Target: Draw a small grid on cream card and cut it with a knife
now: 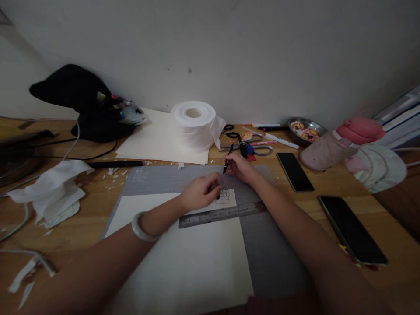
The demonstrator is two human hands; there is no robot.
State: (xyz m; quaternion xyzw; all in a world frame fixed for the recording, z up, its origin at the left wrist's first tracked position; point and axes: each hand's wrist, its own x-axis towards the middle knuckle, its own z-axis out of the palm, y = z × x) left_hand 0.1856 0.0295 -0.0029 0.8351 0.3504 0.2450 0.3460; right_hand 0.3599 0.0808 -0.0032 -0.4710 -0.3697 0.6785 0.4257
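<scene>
A black pen [229, 158] is held near-upright in my right hand [240, 167], just beyond the top edge of the white sheet. My left hand [201, 191] hovers over that paper [183, 258] with its fingers curled together. A small dark piece shows under those fingertips, too hidden to name. Beside them, a small line drawing [223, 197] in black marks the sheet's upper right corner, partly covered by the hand. Below the drawing a metal ruler [219, 215] lies across the paper and onto the grey cutting mat [272, 249].
A toilet paper roll [193, 127] stands on cream sheets [147, 140] at the back. Scissors [262, 150] and pens lie right of it. Two phones [295, 171], a metal bowl [306, 130] and a pink bottle [337, 142] sit at right. Crumpled tissue [55, 188] and paper scraps are left.
</scene>
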